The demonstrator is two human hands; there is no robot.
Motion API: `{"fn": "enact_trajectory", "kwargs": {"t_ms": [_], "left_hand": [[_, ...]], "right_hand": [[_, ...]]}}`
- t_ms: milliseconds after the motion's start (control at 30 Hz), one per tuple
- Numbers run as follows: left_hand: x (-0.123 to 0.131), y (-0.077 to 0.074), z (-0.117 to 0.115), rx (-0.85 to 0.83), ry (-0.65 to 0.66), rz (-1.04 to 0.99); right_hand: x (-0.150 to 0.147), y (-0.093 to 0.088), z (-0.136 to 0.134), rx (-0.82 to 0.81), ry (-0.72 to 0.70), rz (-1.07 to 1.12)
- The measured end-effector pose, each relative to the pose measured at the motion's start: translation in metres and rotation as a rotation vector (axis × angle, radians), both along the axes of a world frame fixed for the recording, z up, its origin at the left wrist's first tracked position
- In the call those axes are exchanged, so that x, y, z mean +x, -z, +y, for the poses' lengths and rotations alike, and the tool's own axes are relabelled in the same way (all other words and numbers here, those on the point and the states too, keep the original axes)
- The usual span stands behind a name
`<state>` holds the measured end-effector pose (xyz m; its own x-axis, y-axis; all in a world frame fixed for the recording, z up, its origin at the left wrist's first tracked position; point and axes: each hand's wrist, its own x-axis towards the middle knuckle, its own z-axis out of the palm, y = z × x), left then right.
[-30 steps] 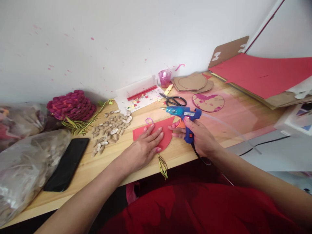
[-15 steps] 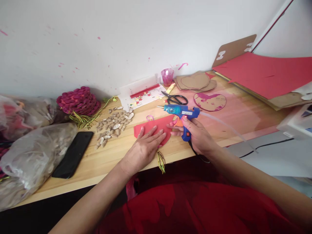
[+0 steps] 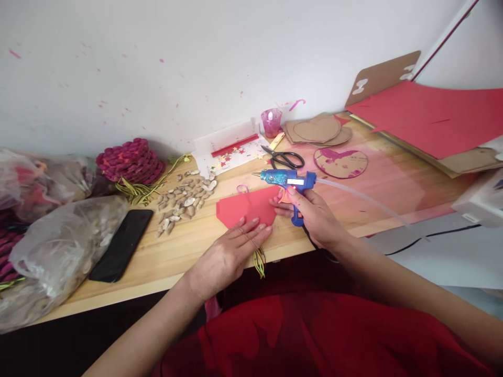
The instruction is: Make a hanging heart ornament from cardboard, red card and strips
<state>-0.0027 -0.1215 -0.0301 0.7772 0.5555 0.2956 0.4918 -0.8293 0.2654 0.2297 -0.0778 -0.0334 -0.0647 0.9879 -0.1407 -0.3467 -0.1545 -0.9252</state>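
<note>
My right hand (image 3: 314,217) grips a blue glue gun (image 3: 288,180) by its handle, nozzle pointing left, a clear glue stick trailing out of its back to the right. Just left of the gun a red paper piece (image 3: 245,207) lies flat on the wooden table (image 3: 188,246). My left hand (image 3: 230,251) rests with fingers stretched out at the near edge of that red piece, fingertips touching it. A bundle of yellow-green strands (image 3: 259,262) hangs over the table edge beside my left hand.
Pale seeds (image 3: 183,201) lie scattered left of the red piece. A black phone (image 3: 121,243), clear plastic bags (image 3: 51,251) and a magenta woven piece (image 3: 129,162) sit at the left. Scissors (image 3: 285,157), a pink cup (image 3: 271,121), cardboard hearts (image 3: 316,130) and red sheets (image 3: 428,112) lie behind and right.
My left hand has slid back toward me, from lying on top of the red piece to its near edge. The glue gun has shifted slightly left and away.
</note>
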Motion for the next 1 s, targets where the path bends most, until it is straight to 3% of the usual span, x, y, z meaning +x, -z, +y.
{"fn": "enact_trajectory", "kwargs": {"t_ms": [167, 267, 333, 500, 767, 1000], "left_hand": [[-0.003, -0.007, -0.006, -0.092, 0.011, -0.154], [-0.001, -0.011, 0.000, -0.119, -0.083, -0.261], [0.004, -0.010, 0.010, -0.056, -0.168, -0.226], [0.020, 0.002, 0.037, 0.024, -0.225, -0.038], [0.030, 0.001, 0.041, -0.164, -0.360, 0.149], [0.028, -0.008, 0.046, -0.254, -0.350, 0.197]], "right_hand": [[0.001, 0.000, -0.001, 0.004, -0.001, 0.012], [0.002, 0.001, -0.001, 0.002, 0.008, 0.025], [0.002, 0.002, -0.001, 0.006, 0.008, 0.034], [0.002, 0.005, 0.000, 0.020, 0.022, 0.025], [0.002, 0.004, -0.001, -0.009, 0.047, 0.040], [0.001, 0.003, -0.003, 0.023, 0.070, 0.054]]}}
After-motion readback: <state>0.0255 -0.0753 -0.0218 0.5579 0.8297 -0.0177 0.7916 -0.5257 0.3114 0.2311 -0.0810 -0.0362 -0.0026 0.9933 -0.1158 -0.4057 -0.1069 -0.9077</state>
